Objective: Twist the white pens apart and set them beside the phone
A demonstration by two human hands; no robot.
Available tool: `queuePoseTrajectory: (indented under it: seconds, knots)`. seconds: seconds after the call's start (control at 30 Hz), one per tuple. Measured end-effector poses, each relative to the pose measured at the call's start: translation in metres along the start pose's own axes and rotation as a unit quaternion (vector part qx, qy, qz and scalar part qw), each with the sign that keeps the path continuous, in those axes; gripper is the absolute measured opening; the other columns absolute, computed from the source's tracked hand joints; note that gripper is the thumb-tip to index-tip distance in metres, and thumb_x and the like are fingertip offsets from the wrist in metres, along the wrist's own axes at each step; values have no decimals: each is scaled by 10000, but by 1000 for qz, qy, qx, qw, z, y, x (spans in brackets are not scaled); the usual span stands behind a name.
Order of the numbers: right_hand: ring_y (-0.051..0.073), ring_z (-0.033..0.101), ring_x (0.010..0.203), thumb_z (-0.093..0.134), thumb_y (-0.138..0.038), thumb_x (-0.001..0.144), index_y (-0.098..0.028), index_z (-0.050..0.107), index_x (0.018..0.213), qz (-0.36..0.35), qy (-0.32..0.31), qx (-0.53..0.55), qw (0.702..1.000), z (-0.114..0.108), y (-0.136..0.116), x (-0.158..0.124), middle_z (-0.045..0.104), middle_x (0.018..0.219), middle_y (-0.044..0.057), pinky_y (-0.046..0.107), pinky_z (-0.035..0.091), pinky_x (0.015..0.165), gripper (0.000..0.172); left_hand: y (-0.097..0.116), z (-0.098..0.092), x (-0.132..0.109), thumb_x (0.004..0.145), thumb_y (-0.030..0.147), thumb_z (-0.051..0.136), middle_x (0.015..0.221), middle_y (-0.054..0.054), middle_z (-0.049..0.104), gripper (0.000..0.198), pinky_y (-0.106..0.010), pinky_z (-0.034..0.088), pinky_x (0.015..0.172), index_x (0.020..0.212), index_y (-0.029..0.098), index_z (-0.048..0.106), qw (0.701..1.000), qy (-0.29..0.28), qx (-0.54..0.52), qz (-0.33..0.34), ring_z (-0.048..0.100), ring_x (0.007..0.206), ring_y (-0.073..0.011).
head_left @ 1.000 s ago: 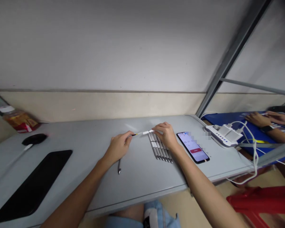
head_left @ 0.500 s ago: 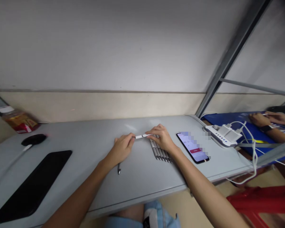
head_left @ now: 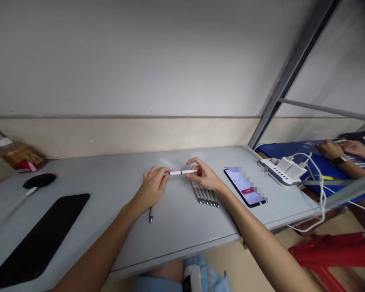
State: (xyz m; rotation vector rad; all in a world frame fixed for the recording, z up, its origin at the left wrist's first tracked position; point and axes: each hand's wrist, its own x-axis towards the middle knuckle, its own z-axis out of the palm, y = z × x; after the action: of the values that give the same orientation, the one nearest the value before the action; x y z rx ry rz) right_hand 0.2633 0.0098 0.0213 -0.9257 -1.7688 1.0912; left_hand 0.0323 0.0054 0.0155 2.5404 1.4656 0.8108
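My left hand [head_left: 152, 187] is closed on a white pen [head_left: 178, 172], which lies level and points right. The pen's far end reaches the gap between the thumb and raised index finger of my right hand [head_left: 205, 175]. Those right fingers are apart; whether one touches the pen is hard to see. Below my right hand several grey-and-white pens [head_left: 204, 194] lie side by side on the grey tabletop [head_left: 182, 227], their upper ends partly covered by the hand. Another pen or pen part [head_left: 151, 215] with a silver tip lies partly hidden under my left hand.
A phone [head_left: 245, 186] and a power strip [head_left: 281, 172] with white cables are on the right. To the left are a black mat [head_left: 42, 239], a black round charger [head_left: 39, 181] and a bottle [head_left: 20, 156]. Another person's hands [head_left: 337, 150] work over a blue surface.
My right fingers have spread from their pinch on the pen's right end, with the index finger lifted. My left hand keeps its hold, and more of the pen shows.
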Motion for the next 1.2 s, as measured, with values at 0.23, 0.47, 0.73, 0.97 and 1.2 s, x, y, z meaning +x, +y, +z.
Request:
queuePoseTrajectory:
  seconds: [0.23, 0.47, 0.73, 0.97, 1.2]
  knots:
    - [93, 413, 465, 446, -514, 911, -162, 595, 823, 49, -36, -34, 998, -4, 2, 0, 475, 519, -40, 225, 341, 487, 392, -1, 1, 0, 967, 323, 350, 869, -27, 593, 233, -360, 317, 847, 1017, 213, 549, 1000, -1, 1, 8, 507, 916, -208]
    - [90, 426, 459, 460, -499, 905, -154, 593, 825, 63, -55, -41, 996, -7, 2, 1, 486, 527, -36, 220, 343, 473, 378, -2, 2, 0, 969, 325, 353, 872, -24, 586, 224, -359, 317, 846, 1019, 215, 542, 1000, -2, -2, 12, 502, 910, -201]
    - [89, 437, 469, 482, -487, 896, -155, 596, 819, 58, -55, -35, 996, -8, -2, -1, 478, 530, -42, 213, 351, 472, 359, -2, 2, -1, 971, 341, 335, 865, -27, 583, 246, -371, 317, 852, 1020, 217, 542, 1000, -12, 1, 6, 499, 903, -207]
    - [91, 460, 489, 643, -425, 808, -191, 577, 975, 32, -46, -22, 998, -8, 2, 0, 509, 589, -54, 202, 339, 460, 295, 1, 0, -1, 961, 331, 356, 858, -23, 587, 225, -369, 315, 851, 1011, 219, 545, 1000, -10, 2, 2, 504, 888, -203]
    - [102, 474, 559, 659, -408, 801, -194, 604, 1031, -17, -30, -86, 996, -7, 0, -1, 537, 660, -34, 220, 369, 534, 319, 0, 1, 0, 969, 344, 329, 853, -29, 576, 258, -367, 322, 848, 1024, 213, 544, 1000, -25, 3, 2, 505, 892, -209]
